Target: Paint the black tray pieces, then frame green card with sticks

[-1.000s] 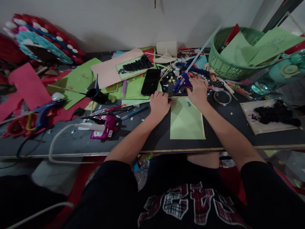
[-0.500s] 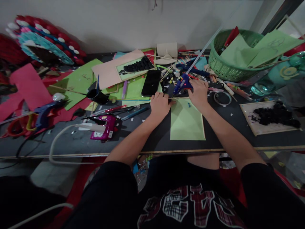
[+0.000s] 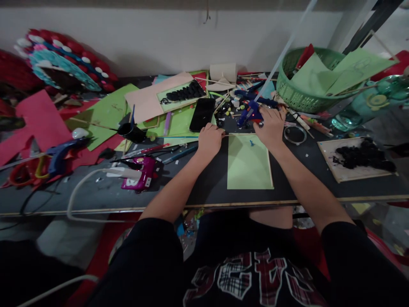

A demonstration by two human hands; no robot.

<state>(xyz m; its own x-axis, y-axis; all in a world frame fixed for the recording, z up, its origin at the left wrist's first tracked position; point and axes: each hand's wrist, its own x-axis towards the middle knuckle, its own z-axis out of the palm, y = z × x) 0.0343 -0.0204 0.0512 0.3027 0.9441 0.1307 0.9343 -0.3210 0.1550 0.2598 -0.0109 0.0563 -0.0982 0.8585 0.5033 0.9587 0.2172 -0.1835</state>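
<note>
A pale green sheet (image 3: 249,166) lies flat on the dark table, with thin wooden sticks along its top and right edges. My right hand (image 3: 271,125) is closed round a blue glue gun (image 3: 249,113) beyond the sheet's top right corner; a long clear glue stick rises from the gun. My left hand (image 3: 211,138) is closed on the end of a thin wooden stick (image 3: 234,134) left of the sheet's top corner. A small blue piece (image 3: 252,143) rests on the sheet.
Behind my left hand lies a black phone (image 3: 202,114). A purple power socket (image 3: 140,172) with a white cable sits to the left. A green basket (image 3: 306,96), a bottle (image 3: 358,108) and a framed black piece (image 3: 358,157) stand or lie on the right.
My left hand has drawn back slightly left from the sheet's corner. My right hand has moved a little right with the glue gun. The camera view has shifted slightly.
</note>
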